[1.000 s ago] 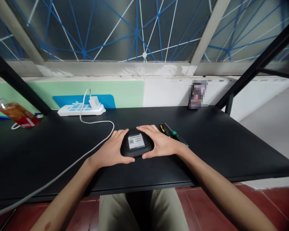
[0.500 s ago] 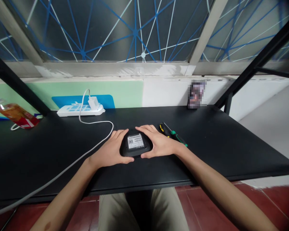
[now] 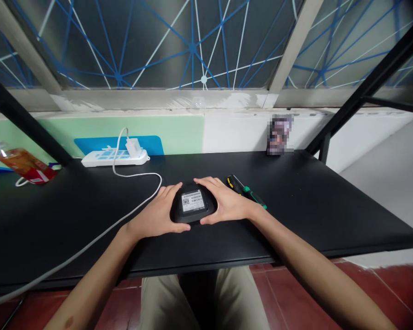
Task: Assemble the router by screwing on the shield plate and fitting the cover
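Midway between the front and back edges of the black surface [image 3: 330, 197], the dark labelled device [image 3: 193, 201] sits label-up, its sides held by the left hand [image 3: 158, 211] and right hand [image 3: 231, 202], both half-curled, thumbs toward the front edge. A good hold calls for even pressure from both sides, wrist clear of the green-handled screwdriver [image 3: 255, 197].

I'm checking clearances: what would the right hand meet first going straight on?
The right hand would likely meet the QR-labelled black device it seems to hold, with the left hand opposite.
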Available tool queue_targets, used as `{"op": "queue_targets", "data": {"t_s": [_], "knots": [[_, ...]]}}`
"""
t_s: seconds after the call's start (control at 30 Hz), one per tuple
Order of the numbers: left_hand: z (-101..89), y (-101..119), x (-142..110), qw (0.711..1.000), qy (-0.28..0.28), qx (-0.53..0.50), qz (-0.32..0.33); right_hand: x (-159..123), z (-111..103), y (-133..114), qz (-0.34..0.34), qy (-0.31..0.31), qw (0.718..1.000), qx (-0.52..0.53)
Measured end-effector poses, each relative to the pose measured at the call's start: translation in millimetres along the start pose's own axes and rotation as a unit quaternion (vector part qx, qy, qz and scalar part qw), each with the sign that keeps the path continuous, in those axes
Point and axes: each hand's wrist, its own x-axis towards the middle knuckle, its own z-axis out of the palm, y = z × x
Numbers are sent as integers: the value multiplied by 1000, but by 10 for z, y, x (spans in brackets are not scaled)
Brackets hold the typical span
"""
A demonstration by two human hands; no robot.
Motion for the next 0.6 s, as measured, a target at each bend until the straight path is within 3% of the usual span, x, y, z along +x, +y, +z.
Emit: {"op": "queue_targets", "data": {"t_s": [0.6], "knots": [[28, -99, -39, 994, 15, -105, -14, 13, -3, 26, 11, 19, 1000, 20]]}}
